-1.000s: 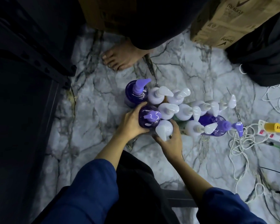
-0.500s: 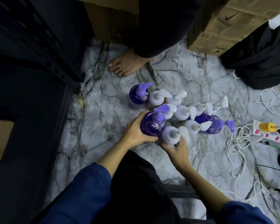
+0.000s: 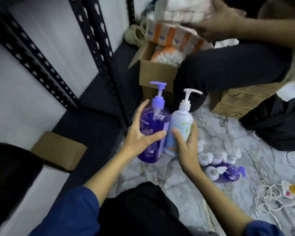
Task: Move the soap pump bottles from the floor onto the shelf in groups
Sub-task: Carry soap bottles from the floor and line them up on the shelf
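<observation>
Head view. Left hand (image 3: 140, 133) grips purple pump bottle (image 3: 154, 126), lifted off the floor; right hand (image 3: 186, 142) grips white pump bottle (image 3: 179, 126) beside it. Remaining bottles (image 3: 220, 166) on floor at 4 o'clock, blurred, partly hidden by forearm. Shelf (image 3: 99, 65) at 10 o'clock.

Floor bottles (image 3: 218, 165) — blurred, partly hidden behind right wrist.

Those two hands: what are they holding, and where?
Left hand grips the purple bottle round its body; right hand grips the white bottle likewise.
</observation>
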`<state>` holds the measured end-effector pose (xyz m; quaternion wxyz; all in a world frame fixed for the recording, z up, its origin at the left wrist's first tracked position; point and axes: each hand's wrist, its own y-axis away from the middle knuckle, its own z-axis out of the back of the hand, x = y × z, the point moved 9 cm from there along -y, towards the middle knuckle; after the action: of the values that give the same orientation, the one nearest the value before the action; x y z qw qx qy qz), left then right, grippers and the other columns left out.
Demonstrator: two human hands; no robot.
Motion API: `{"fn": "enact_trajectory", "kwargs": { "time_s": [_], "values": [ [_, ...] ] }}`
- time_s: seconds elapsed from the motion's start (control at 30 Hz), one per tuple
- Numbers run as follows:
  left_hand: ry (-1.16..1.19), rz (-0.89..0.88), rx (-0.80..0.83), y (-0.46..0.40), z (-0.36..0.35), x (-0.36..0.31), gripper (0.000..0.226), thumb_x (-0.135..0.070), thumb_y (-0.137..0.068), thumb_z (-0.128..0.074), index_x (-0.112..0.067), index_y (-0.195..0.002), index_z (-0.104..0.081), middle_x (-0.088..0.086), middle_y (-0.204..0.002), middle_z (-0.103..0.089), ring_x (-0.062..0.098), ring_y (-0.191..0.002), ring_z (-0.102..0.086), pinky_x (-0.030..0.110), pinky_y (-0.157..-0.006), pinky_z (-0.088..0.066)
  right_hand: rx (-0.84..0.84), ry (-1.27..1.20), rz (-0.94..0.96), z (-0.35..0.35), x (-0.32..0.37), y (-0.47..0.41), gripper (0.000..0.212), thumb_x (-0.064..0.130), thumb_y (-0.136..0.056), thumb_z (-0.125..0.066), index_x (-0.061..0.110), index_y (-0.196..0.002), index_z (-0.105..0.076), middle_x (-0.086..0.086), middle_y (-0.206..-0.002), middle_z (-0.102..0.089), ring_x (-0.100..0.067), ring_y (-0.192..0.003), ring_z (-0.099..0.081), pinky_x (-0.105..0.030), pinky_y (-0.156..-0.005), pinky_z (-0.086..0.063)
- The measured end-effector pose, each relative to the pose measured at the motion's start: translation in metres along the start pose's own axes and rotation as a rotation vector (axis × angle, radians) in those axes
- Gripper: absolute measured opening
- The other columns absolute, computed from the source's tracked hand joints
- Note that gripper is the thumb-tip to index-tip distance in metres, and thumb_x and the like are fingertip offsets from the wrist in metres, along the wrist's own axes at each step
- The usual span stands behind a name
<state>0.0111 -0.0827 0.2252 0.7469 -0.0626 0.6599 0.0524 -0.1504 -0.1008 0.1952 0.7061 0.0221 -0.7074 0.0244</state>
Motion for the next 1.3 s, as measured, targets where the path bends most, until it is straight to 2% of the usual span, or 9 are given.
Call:
{"fn": "enact_trajectory", "kwargs": {
  "time_s": [0.13, 0.2, 0.3, 0.4, 0.53, 0.73, 0.9, 1.2, 1.3],
  "values": [
    [-0.01, -0.109, -0.178, 0.019, 0.05, -0.066, 0.083, -0.034, -0.059, -0.079, -0.04, -0.131, -0.038, -0.018, -0.126, -0.056, 0.007, -0.115, -0.057, 0.025, -0.097, -0.045, 0.093, -0.066, 0.122, -0.038, 0.069, -0.009, 0.067, 0.034, -0.085, -0.056, 0.026, -0.144, -0.026, 0.013, -0.143, -0.037, 0.008, -0.122, -0.045, -0.016, -0.1, -0.042],
    [-0.012, -0.154, -0.266, 0.03, 0.072, -0.099, 0.079, -0.034, -0.06, -0.078, -0.034, -0.13, -0.04, -0.023, -0.118, -0.059, 0.004, -0.11, -0.059, 0.016, -0.089, -0.045, 0.139, -0.087, 0.179, -0.056, 0.101, -0.008, 0.066, 0.036, -0.084, -0.058, 0.034, -0.143, -0.026, 0.013, -0.145, -0.037, 0.0, -0.124, -0.047, -0.028, -0.103, -0.043],
    [0.013, -0.222, -0.417, 0.05, 0.1, -0.144, 0.08, -0.034, -0.06, -0.079, -0.028, -0.13, -0.041, -0.013, -0.118, -0.061, 0.009, -0.108, -0.061, 0.023, -0.092, -0.048, 0.202, -0.128, 0.251, -0.079, 0.145, -0.005, 0.064, 0.038, -0.083, -0.06, 0.038, -0.139, -0.03, 0.016, -0.139, -0.041, -0.005, -0.123, -0.049, -0.035, -0.105, -0.042],
    [0.034, -0.312, -0.573, 0.074, 0.122, -0.189, 0.073, -0.021, -0.062, -0.081, -0.032, -0.124, -0.043, -0.011, -0.117, -0.061, 0.009, -0.105, -0.062, 0.023, -0.091, -0.049, 0.242, -0.179, 0.312, -0.098, 0.187, -0.002, 0.058, 0.025, -0.09, -0.062, 0.035, -0.139, -0.033, 0.016, -0.134, -0.044, -0.001, -0.114, -0.053, -0.031, -0.101, -0.043],
    [0.01, -0.413, -0.71, 0.111, 0.144, -0.246, 0.069, -0.023, -0.062, -0.081, -0.04, -0.117, -0.044, -0.014, -0.114, -0.06, 0.008, -0.101, -0.063, 0.028, -0.089, -0.052, 0.33, -0.227, 0.398, -0.123, 0.241, 0.005, 0.057, 0.023, -0.091, -0.062, 0.029, -0.14, -0.034, 0.029, -0.116, -0.046, 0.02, -0.094, -0.052, -0.009, -0.081, -0.042],
    [-0.119, -0.484, -0.963, 0.183, 0.183, -0.32, 0.072, -0.02, -0.069, -0.082, -0.034, -0.126, -0.041, -0.018, -0.11, -0.059, 0.001, -0.092, -0.065, 0.027, -0.081, -0.055, 0.484, -0.262, 0.535, -0.168, 0.319, 0.036, 0.054, 0.018, -0.094, -0.057, 0.023, -0.141, -0.031, 0.031, -0.109, -0.042, 0.024, -0.087, -0.05, -0.003, -0.072, -0.041],
    [-0.249, -0.514, -1.164, 0.247, 0.225, -0.365, 0.07, -0.025, -0.068, -0.081, -0.035, -0.124, -0.041, -0.015, -0.114, -0.056, 0.007, -0.098, -0.063, 0.039, -0.087, -0.055, 0.644, -0.28, 0.603, -0.22, 0.369, 0.08, 0.051, 0.019, -0.094, -0.056, 0.028, -0.137, -0.03, 0.023, -0.095, -0.05, 0.016, -0.073, -0.056, -0.006, -0.064, -0.044],
    [-0.465, -0.499, -1.509, 0.354, 0.292, -0.41, 0.071, -0.023, -0.073, -0.079, -0.033, -0.128, -0.036, -0.027, -0.104, -0.052, -0.003, -0.09, -0.06, 0.023, -0.08, -0.052, 0.892, -0.286, 0.741, -0.334, 0.424, 0.175, 0.046, 0.02, -0.091, -0.057, 0.037, -0.121, -0.026, 0.012, -0.101, -0.054, -0.001, -0.077, -0.059, -0.018, -0.069, -0.048],
    [-0.493, -0.475, -1.587, 0.378, 0.315, -0.412, 0.071, -0.023, -0.074, -0.078, -0.032, -0.13, -0.036, -0.03, -0.1, -0.05, -0.006, -0.086, -0.057, 0.016, -0.076, -0.047, 0.972, -0.309, 0.751, -0.373, 0.433, 0.203, 0.047, 0.019, -0.091, -0.058, 0.034, -0.121, -0.025, 0.007, -0.102, -0.052, -0.018, -0.086, -0.061, -0.033, -0.074, -0.053]
  ]
}}
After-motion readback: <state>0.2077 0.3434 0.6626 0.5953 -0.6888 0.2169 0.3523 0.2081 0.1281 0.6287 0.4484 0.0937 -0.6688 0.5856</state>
